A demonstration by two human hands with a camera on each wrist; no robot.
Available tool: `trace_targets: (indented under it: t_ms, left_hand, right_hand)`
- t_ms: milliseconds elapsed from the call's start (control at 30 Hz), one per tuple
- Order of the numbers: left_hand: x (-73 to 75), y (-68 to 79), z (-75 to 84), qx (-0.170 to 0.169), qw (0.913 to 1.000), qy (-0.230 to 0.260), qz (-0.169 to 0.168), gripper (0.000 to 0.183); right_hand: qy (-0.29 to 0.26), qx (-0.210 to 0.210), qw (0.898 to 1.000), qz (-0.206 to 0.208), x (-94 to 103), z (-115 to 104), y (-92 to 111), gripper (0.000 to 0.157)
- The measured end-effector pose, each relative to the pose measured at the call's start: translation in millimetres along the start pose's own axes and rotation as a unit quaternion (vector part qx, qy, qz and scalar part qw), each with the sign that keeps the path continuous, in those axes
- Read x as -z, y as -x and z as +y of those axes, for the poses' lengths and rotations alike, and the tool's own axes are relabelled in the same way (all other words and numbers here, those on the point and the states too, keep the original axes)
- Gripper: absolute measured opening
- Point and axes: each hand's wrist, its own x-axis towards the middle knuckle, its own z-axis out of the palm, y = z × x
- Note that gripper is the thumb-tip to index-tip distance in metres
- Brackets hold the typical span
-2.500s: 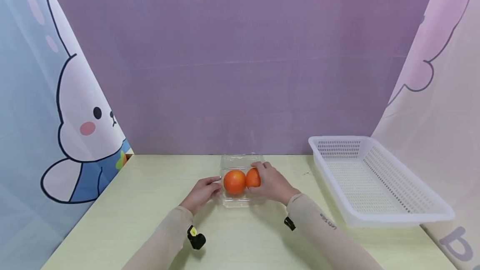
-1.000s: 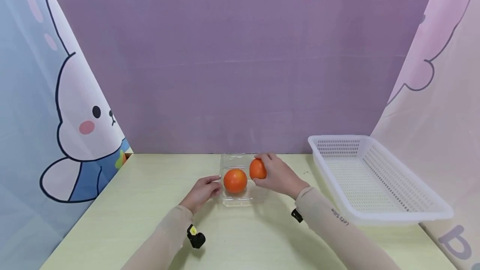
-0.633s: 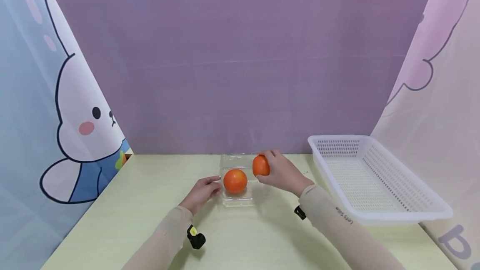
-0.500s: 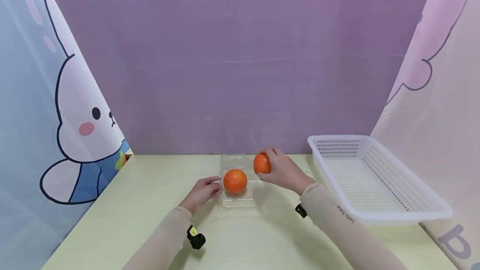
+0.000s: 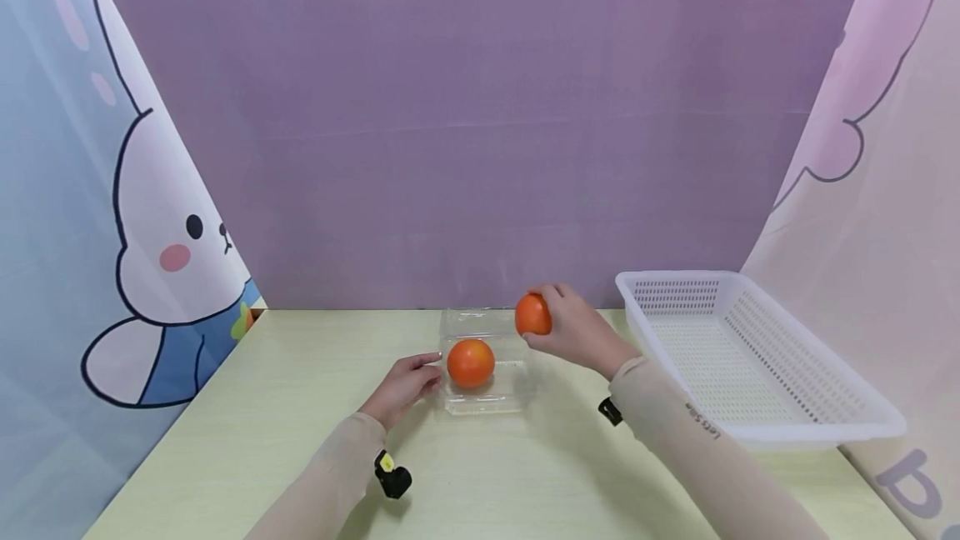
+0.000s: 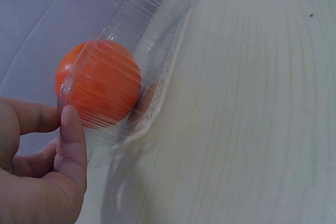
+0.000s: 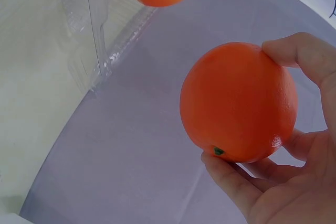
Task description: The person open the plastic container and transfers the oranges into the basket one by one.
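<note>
In the head view a clear plastic clamshell box (image 5: 487, 404) lies with its lid raised at the back. One orange (image 5: 470, 363) sits in its left half; the left wrist view shows this orange (image 6: 105, 80) through the ribbed wall. My left hand (image 5: 405, 387) pinches the box's left rim between thumb and finger. Above and to the right of the box, my right hand (image 5: 577, 332) holds a second orange (image 5: 533, 314) in the air. Up close in the right wrist view, fingers and thumb curl round that orange (image 7: 239, 103), a small green stem mark near its bottom.
A white perforated plastic basket (image 5: 675, 382) stands on the right of the pale wooden table (image 5: 300, 373). A purple cloth backdrop (image 5: 480, 123) rises at the table's far edge, with printed curtains on both sides.
My right hand has lifted the second orange out of the box's right half and carried it up and to the right. My left hand and the first orange have stayed in place.
</note>
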Motion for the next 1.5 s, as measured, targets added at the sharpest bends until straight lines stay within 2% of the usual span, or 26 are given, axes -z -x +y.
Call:
trace_targets:
  t_ms: [400, 900, 1500]
  left_hand:
    - [1.4, 0.7, 1.0, -0.003, 0.9999, -0.006, -0.012, 0.043]
    - [0.6, 0.5, 0.8, 0.003, 1.0000, -0.007, 0.000, 0.041]
    - [-0.1, -1.2, 1.5, 0.015, 0.9998, -0.013, -0.001, 0.041]
  right_hand:
    - [0.008, 0.002, 1.000, 0.008, 15.7, 4, -2, 0.065]
    - [0.025, 0.001, 1.000, 0.013, 31.2, 13, 2, 0.066]
    - [0.037, -0.035, 0.999, -0.007, 51.4, 38, 12, 0.069]
